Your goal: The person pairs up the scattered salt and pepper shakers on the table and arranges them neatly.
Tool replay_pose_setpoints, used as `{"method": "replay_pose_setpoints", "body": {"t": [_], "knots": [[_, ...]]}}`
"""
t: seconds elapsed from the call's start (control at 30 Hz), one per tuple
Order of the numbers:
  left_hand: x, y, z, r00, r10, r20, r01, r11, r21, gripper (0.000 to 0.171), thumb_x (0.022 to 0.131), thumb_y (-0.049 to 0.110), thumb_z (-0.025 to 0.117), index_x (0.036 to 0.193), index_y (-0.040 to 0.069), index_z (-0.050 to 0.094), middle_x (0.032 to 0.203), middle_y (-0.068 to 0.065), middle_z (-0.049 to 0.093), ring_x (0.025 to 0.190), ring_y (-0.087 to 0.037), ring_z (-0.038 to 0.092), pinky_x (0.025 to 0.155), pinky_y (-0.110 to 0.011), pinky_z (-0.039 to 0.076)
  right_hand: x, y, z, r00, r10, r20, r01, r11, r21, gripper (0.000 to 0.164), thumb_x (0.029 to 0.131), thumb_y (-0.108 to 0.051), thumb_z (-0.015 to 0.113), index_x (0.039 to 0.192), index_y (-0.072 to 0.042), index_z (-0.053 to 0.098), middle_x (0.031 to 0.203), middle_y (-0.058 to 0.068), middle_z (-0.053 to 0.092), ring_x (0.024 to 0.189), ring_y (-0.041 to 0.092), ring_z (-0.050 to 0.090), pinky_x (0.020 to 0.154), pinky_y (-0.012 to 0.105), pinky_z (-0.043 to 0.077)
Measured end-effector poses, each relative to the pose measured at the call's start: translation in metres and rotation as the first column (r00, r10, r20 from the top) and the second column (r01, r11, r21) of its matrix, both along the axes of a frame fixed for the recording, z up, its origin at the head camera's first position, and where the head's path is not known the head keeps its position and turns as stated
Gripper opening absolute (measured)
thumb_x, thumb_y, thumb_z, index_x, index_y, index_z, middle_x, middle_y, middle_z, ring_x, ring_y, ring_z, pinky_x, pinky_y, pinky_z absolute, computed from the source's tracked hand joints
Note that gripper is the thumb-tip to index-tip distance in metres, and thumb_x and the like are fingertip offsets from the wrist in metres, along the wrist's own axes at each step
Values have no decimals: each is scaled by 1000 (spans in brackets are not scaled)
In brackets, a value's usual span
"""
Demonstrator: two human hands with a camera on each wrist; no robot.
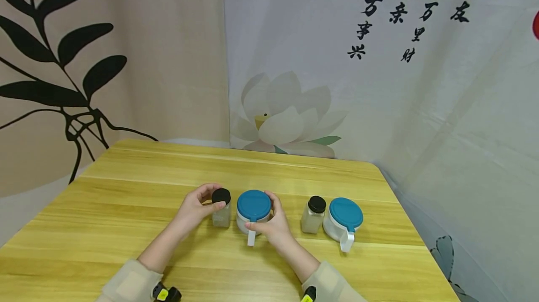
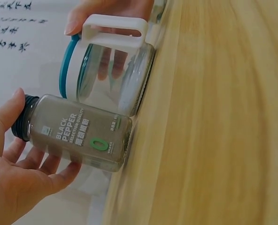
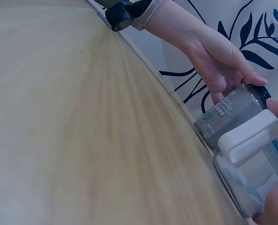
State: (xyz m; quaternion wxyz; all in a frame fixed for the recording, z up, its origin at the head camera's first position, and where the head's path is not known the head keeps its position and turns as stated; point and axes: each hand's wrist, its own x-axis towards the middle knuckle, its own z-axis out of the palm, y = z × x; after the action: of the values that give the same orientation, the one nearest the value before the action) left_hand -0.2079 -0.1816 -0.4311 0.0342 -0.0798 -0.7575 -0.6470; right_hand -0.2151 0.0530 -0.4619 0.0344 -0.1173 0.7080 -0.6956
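Head view: on the bench (image 1: 126, 208), the left hand (image 1: 194, 207) curls its fingers around a pepper bottle (image 1: 221, 208); the right hand (image 1: 273, 227) wraps a blue-lidded jar (image 1: 253, 210) just beside it.

Left wrist view: thumb on the bottle's cap.

Right wrist view: both grips show.

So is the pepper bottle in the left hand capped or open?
Capped: the black cap sits on the pepper bottle, which stands upright on the table in the left hand.
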Motion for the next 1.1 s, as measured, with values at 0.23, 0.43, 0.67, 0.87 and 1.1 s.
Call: {"method": "replay_pose_setpoints", "body": {"t": [0.23,0.43,0.67,0.87,1.1], "knots": [[-1,1,-1,1000,5,10,-5,1000,-1,47,84,13,76,124,0,56,113,-16,59,110,-32,53,81,-28,48,-1,0,-1,1000,8,-2,-8,1000,-2,100,67,2,85,148,-10,27,148,16,32,127,40,39,97,54,37],[-1,2,0,1000,8,21,-8,1000,-6,47,84,13,76,124,1,56,114,-15,59,110,-31,52,82,-29,47,-2,1,-2,1000,3,4,-4,1000,21,99,67,-2,86,147,-12,29,147,15,33,126,39,41,96,52,39],[0,2,-1,999,12,38,-12,1000,2,49,84,14,75,126,0,54,115,-15,58,111,-31,51,83,-29,47,-2,2,-2,1000,17,3,-17,999,32,98,68,-4,86,147,-14,30,147,13,34,126,37,41,98,54,36],[0,2,-1,999,16,43,-16,1000,0,49,85,14,75,127,1,54,116,-16,57,111,-31,50,84,-30,46,-1,3,0,999,42,-2,-42,998,47,98,69,-5,86,147,-11,27,146,14,35,127,38,39,101,56,32],[1,4,0,999,18,51,-18,1000,-3,51,86,16,74,130,2,52,120,-16,56,113,-30,50,84,-29,47,-1,3,1,999,51,-3,-51,997,51,97,70,-6,85,147,-13,27,145,15,34,126,39,40,100,56,33]]}}
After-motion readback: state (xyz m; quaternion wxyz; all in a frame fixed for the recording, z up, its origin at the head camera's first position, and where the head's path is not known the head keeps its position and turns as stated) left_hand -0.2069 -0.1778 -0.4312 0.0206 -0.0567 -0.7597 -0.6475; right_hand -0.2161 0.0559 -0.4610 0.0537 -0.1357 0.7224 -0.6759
